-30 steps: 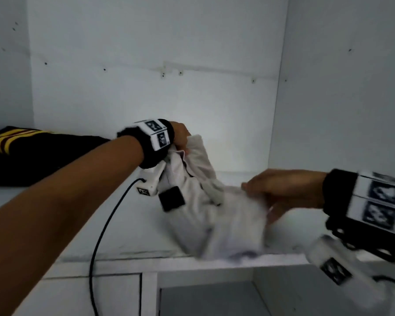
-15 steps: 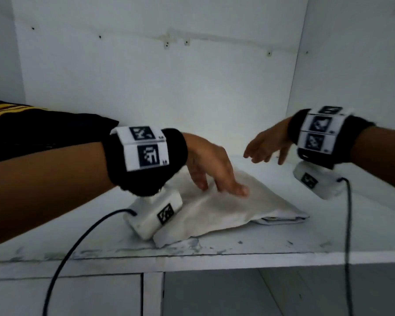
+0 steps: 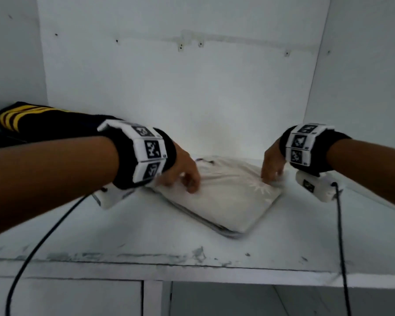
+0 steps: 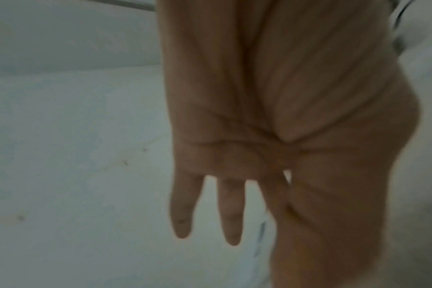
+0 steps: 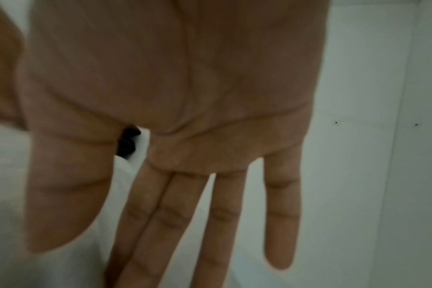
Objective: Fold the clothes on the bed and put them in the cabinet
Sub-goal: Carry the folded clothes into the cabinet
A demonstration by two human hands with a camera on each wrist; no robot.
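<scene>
Lying at the far left of the cabinet shelf (image 3: 146,226), against the side wall, is a dark garment (image 3: 43,124) with yellow stripes, partly hidden behind the left forearm. Next comes the left hand (image 3: 183,173), palm down on the left edge of the folded white shirt (image 3: 228,197); in the left wrist view its fingers (image 4: 183,206) are straight and slightly apart, pressing rather than gripping. The shirt sits flat near the middle of the shelf, toward the back wall, as a rounded rectangle turned askew: its long axis runs from the back left to the front right, and its near corner points toward the shelf's front edge. A pale starburst print shows near its right side. The right hand (image 3: 271,165) touches the shirt's back right corner with fingertips down; the right wrist view shows its fingers (image 5: 225,214) extended, close together, clamped on nothing. Black cables hang from both wrist cameras over the shelf front.
</scene>
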